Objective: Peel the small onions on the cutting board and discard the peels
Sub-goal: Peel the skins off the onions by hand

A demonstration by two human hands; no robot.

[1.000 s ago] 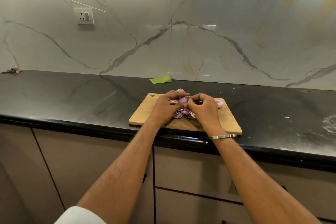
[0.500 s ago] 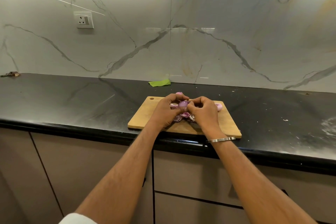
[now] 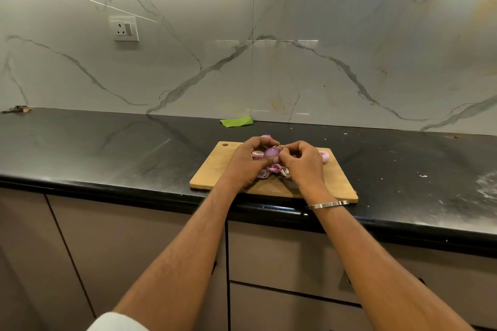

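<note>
Both hands met over the middle of the wooden cutting board (image 3: 223, 169), which lay on the black bench (image 3: 107, 148) close to its near edge. The left hand (image 3: 246, 162) had its fingers curled round a small purple onion (image 3: 271, 152), gripping it from the nine o'clock side. The right hand (image 3: 302, 162) came in from three o'clock, fingers bent, its fingertips (image 3: 285, 148) pinching at the top of that same onion — whether they had hold of a strip of skin could not be told.

Just below the hands, at six o'clock from the held onion, a small heap of peels (image 3: 274, 169) lay on the board. Another onion (image 3: 325, 156) sat on the board at three o'clock, partly hidden behind the right hand, and one more (image 3: 265, 137) peeked out at twelve o'clock by the far edge.

A metal bangle (image 3: 326, 205) ringed the right wrist. A green scrap (image 3: 236, 122) rested on the bench against the marble wall (image 3: 349, 35) — at twelve o'clock from the board, well apart from it. A wall socket (image 3: 124, 28) sat at about ten o'clock.
</note>
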